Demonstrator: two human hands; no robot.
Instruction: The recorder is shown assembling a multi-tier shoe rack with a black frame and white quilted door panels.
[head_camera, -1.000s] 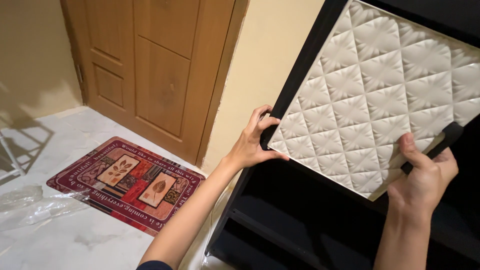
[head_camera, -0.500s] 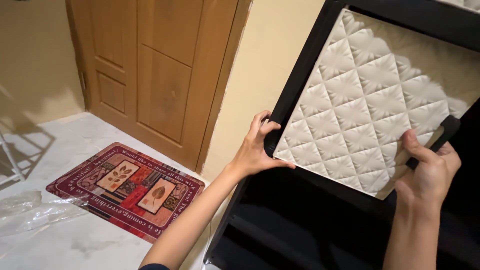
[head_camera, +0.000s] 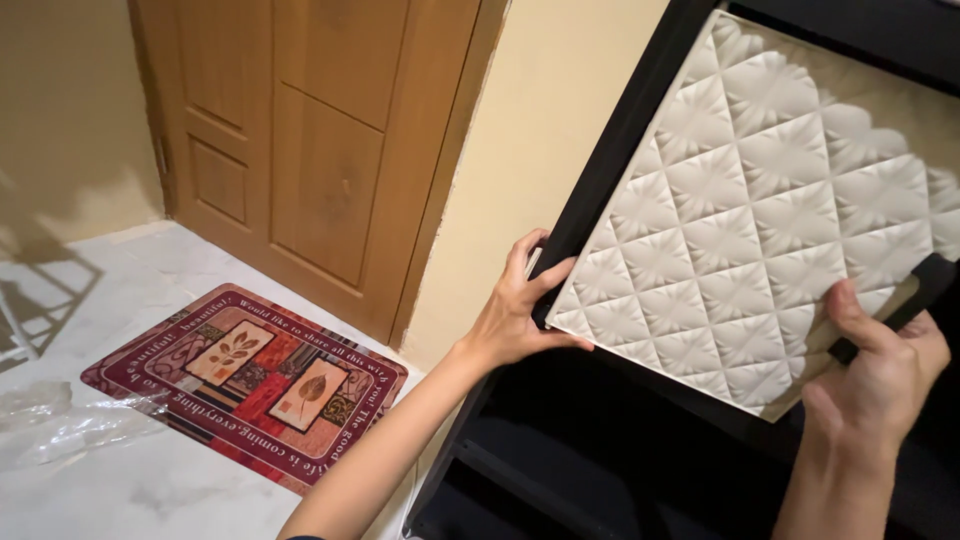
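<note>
the black shelf (head_camera: 620, 130) stood by the cream wall (head_camera: 540, 150), the door (head_camera: 300, 140) and mat (head_camera: 245, 375) to its left. i held the white panel (head_camera: 760, 210) tilted against the shelf, left grip (head_camera: 520, 315) closed on its lower-left corner, right grip (head_camera: 880, 370) clasping its lower-right edge.

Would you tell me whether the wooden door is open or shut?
Shut: the wooden door sits flush within its frame, with no gap showing.

The panel (head_camera: 760, 220) sits in the shelf frame (head_camera: 620, 130), door (head_camera: 300, 140) and mat (head_camera: 245, 380) to its left.
</note>
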